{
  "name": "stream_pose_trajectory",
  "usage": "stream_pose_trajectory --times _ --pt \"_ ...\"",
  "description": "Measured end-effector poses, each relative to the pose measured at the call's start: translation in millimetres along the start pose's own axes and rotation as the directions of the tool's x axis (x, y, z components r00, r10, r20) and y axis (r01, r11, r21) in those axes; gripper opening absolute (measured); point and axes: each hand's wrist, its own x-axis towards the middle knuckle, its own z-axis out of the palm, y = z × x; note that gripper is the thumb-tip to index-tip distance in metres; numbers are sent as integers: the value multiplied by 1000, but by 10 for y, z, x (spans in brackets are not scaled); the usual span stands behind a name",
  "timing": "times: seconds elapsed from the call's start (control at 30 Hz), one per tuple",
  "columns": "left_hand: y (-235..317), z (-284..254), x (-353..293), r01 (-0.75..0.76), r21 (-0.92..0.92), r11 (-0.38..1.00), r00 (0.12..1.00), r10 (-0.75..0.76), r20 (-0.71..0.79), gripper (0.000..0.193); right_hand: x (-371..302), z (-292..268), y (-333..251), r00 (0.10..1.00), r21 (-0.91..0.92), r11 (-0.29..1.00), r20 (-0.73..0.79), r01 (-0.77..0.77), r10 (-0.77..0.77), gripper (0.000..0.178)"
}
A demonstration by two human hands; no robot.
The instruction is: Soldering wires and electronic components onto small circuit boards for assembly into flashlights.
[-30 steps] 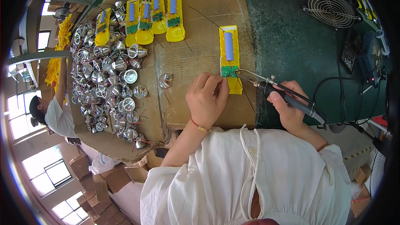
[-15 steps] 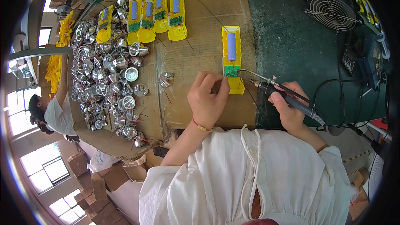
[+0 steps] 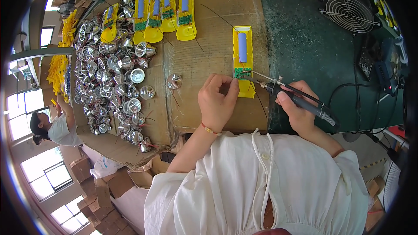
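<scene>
A yellow plastic housing (image 3: 248, 90) lies upright on the cardboard, holding a purple battery cell (image 3: 242, 48) and a green circuit board (image 3: 242, 73). My right hand (image 3: 298, 106) is closed around a black soldering iron (image 3: 300, 100) with a thin metal tube fixed along it. Its tip reaches the board from the right. My left hand (image 3: 218, 98) is at the board's left edge, thumb and forefinger pinched together. What sits between those fingertips is too small to make out. Thin dark wires stick out from the housing.
Many silver reflector cups (image 3: 109, 78) fill a cardboard box on the left, with several yellow housings (image 3: 185, 15) at its far edge. A single reflector cup (image 3: 174, 81) lies left of my hand. At far right stand a fan (image 3: 349, 12) and a blue box (image 3: 385, 76). Another person (image 3: 61, 124) works beyond the box.
The soldering iron's tip has moved left and onto the board, my right hand shifting slightly with it. My left hand stays pinched in nearly the same place. The other person's arm has lowered.
</scene>
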Motion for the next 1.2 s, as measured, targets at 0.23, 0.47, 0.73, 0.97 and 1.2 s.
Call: stream_pose_trajectory --times 0.23,0.47,0.73,0.97,1.2 --pt "16 -27 23 43 -8 999 999 -43 18 13 -16 6 -53 998 -7 999 -51 39 -40 14" --pt "-23 -30 35 100 -32 994 995 -99 28 13 -45 -43 -87 999 -27 999 -38 26 -27 15" --pt "15 -21 57 139 -16 990 989 -138 45 18 -96 -36 -83 1000 -2 1000 -29 -9 9 15" --pt "-21 5 71 166 -30 986 985 -164 53 20 -95 -43 -33 1000 -10 1000 -14 14 -14 15" --pt "-35 15 71 160 -43 986 986 -158 51 19 -103 -48 -14 998 19 1000 -57 -4 5 15"
